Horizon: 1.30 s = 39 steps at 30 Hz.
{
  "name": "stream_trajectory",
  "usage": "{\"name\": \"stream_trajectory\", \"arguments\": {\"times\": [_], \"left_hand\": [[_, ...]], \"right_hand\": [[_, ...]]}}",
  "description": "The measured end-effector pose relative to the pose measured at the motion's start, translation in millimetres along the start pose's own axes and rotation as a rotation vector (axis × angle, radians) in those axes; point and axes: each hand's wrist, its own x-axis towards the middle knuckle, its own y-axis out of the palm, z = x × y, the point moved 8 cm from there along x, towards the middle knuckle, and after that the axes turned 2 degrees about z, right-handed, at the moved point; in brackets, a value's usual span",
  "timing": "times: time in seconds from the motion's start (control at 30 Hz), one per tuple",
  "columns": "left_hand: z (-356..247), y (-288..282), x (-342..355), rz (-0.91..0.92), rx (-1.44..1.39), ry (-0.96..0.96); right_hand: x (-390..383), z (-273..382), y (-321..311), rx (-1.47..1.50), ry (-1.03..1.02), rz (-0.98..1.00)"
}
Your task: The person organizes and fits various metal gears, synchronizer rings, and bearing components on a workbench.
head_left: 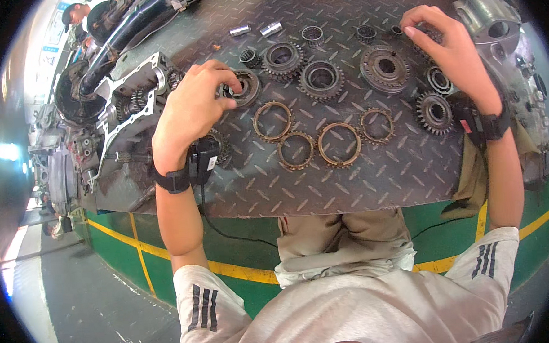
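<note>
My left hand (194, 101) curls its fingers over the rim of a steel gear hub (249, 87) at the upper middle-left, thumb and fingertips on it. My right hand (448, 57) is at the upper right with thumb and index finger closed near a small bearing (396, 30); what they hold is unclear. A gear (425, 52) beneath it is partly hidden. Between my hands lie several gears (320, 80), needle bearings (312, 36) and a wide hub (386, 69). Several brass rings (339, 144) lie nearer me. Two silver cylinders (240, 30) lie at the back.
The tread-plate bench (374, 185) bears an opened housing (133, 86) at left, black tubes (113, 46) behind it, and a metal casing (490, 17) at right. A cloth (470, 167) hangs over the front edge. Another person (77, 17) is at the far upper left.
</note>
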Motion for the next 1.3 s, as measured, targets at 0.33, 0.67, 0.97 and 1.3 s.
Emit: {"name": "stream_trajectory", "arguments": {"times": [0.33,0.67,0.97,1.3], "left_hand": [[-7,19,13,0.09,-0.004,-0.021],[-9,15,11,0.116,-0.049,0.066],[-10,17,9,0.154,-0.062,0.018],[-3,16,7,0.138,-0.055,0.068]], "right_hand": [[-2,17,4,0.056,0.04,0.097],[-4,19,8,0.026,0.01,0.109],[-1,19,5,0.035,-0.008,0.056],[0,25,5,0.091,0.02,0.067]]}}
